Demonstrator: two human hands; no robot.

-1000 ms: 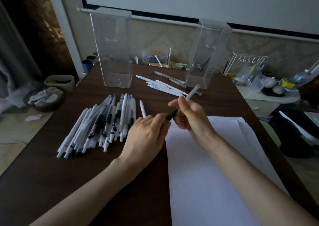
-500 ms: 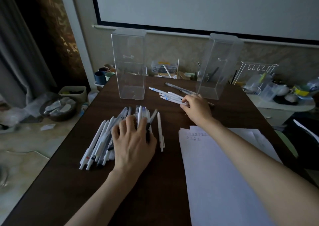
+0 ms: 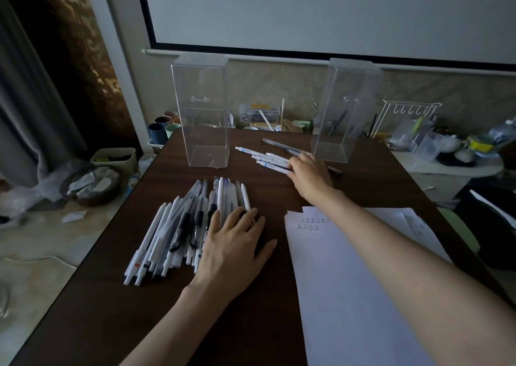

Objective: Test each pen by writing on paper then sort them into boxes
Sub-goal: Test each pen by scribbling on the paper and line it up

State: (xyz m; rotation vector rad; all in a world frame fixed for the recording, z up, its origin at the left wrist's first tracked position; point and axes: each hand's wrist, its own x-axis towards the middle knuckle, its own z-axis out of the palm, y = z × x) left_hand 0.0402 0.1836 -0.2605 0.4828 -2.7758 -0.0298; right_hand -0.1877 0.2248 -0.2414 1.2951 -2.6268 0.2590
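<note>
A big pile of white and black pens [image 3: 178, 226] lies at the left of the dark table [image 3: 111, 309]. My left hand [image 3: 234, 242] lies flat on the pile's right edge, fingers straight. A smaller group of several white pens [image 3: 262, 157] lies between two tall clear boxes, the left clear box [image 3: 203, 114] and the right clear box [image 3: 346, 114]. My right hand [image 3: 310, 174] rests on the near ends of that group, fingers curled over them. White paper [image 3: 351, 295] with a few written marks lies under my right forearm.
Cups [image 3: 163, 126] and desk clutter stand behind the table's far edge. A white hook rack [image 3: 407, 119] and containers sit at the right on a side shelf. A bowl of scraps [image 3: 90, 182] and a bin are on the floor at the left.
A second ago both hands held one pen over the paper. My right hand carried it out to the far group of pens; my left hand moved onto the big pile and stays there.
</note>
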